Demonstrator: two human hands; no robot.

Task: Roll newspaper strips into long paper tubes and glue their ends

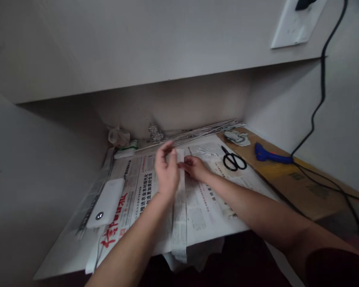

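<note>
A long, narrow strip of newspaper (179,225) runs up the middle of the desk, its near end hanging over the front edge. My left hand (167,169) is raised over the strip's left side, thumb and fingers apart and loosely curled, with nothing visible in it. From the right, my right hand (196,169) pinches the edge of the strip near its far end. Printed newspaper sheets (137,185) lie spread under both hands. To the right of my right hand are black-handled scissors (233,161) and a few short white pieces (207,152).
A white power bank (106,203) lies on the left. Thin paper rods (209,129) lie along the back, near a dark patterned object (155,132) and a plastic bag (119,136). A blue glue gun (271,154) with a black cord rests on cardboard (302,191) at right.
</note>
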